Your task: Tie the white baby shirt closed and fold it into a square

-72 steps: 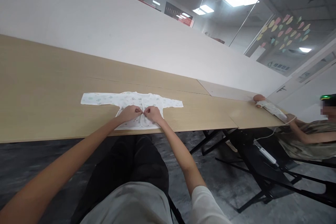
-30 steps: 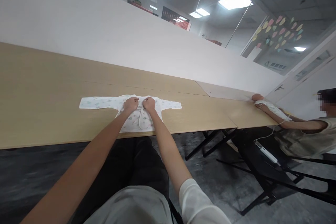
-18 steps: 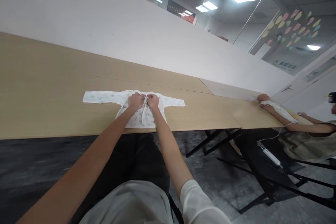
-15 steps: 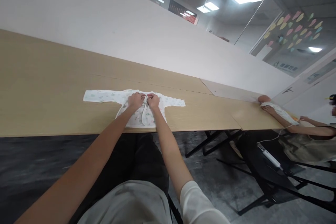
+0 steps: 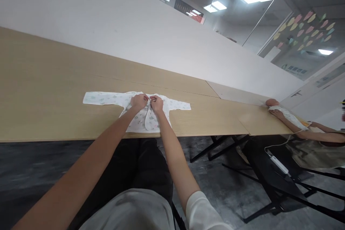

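Note:
A small white baby shirt (image 5: 140,121) with a faint print lies spread on the wooden table (image 5: 54,118), both sleeves stretched out to the sides. At its neckline my left hand (image 5: 139,100) pinches the front edge of the cloth. Close beside it, my right hand (image 5: 156,103) pinches the other side of the front opening with thumb and fingers. The fingertips of both hands nearly meet. Whatever small fastening may be between them is too small to make out. Below the hands one curved front flap overlaps the other.
A white wall (image 5: 113,36) with glass above runs along the table's far side. At the right, a co-worker's hand (image 5: 277,114) rests on a clothed doll (image 5: 287,115). A black chair (image 5: 269,172) bearing a white power strip (image 5: 279,164) stands before the table.
Both hands stay at the neckline, with only slight finger movement as they keep pinching the cloth. The view has shifted a little.

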Demonstrator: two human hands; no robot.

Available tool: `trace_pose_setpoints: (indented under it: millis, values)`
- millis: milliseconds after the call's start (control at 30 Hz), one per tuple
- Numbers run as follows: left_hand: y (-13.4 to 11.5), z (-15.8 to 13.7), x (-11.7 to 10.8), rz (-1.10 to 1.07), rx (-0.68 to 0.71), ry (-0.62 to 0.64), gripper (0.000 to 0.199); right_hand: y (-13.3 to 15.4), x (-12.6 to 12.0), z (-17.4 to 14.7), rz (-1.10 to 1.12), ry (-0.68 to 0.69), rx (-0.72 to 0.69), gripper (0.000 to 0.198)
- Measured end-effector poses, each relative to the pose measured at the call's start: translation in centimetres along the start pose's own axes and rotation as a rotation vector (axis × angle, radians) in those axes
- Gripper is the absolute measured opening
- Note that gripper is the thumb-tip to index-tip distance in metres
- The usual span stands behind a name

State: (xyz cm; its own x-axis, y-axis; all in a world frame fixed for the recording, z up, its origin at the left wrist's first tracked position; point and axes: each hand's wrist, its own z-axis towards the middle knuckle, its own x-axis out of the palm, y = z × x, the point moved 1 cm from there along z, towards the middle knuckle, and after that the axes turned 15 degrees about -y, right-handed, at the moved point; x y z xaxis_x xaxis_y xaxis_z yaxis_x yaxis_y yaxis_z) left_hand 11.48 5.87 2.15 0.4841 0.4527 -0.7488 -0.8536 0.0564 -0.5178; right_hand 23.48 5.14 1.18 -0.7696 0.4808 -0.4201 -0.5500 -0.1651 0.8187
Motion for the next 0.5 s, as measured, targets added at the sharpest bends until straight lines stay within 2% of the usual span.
trace_pose_setpoints:
  millis: [300, 500]
  values:
    - [0.9, -0.7, 0.8, -0.085, 0.083, -0.056, 0.029, 0.0, 0.1, -0.2, -0.015, 0.009, -0.055, 0.029]
    - [1.1, -0.8, 0.9, -0.154, 0.073, -0.078, 0.027, 0.2, 0.0, -0.2, -0.047, 0.009, -0.065, 0.031]
